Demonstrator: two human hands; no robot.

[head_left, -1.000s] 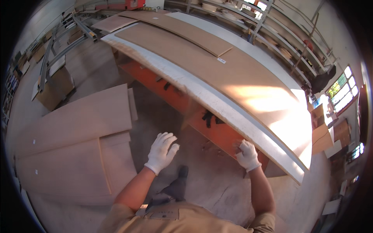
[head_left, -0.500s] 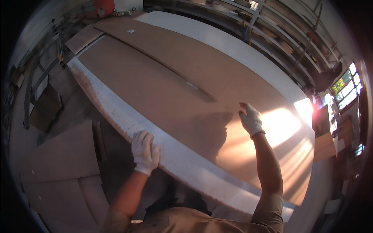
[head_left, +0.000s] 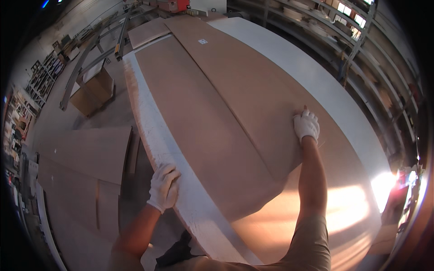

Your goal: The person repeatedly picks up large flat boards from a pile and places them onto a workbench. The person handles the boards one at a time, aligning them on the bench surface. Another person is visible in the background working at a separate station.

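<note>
A large brown sheet (head_left: 185,104) lies across a white-topped work table (head_left: 194,189), and a long, dark, straight line runs lengthwise over it. My left hand (head_left: 163,189), in a white knit glove, is at the table's near left edge with its fingers bent over the rim. My right hand (head_left: 307,125), gloved with some fingertips bare, reaches out over the right part of the brown surface. Its fingers are extended and seem to rest on the sheet. Nothing visible is held in it. My shadow falls over the middle of the sheet; bright sunlight covers its near right part.
Several brown boards (head_left: 81,158) lie low on the left. Behind them stands a cardboard box (head_left: 92,90) beside a metal frame. Long metal racks (head_left: 334,40) line the right side. A red machine part (head_left: 174,5) is at the far end of the table.
My view has swung left, so the table appears more upright. My right hand has reached farther forward across the sheet. The left hand stays at the table edge, its fingers more bent.
</note>
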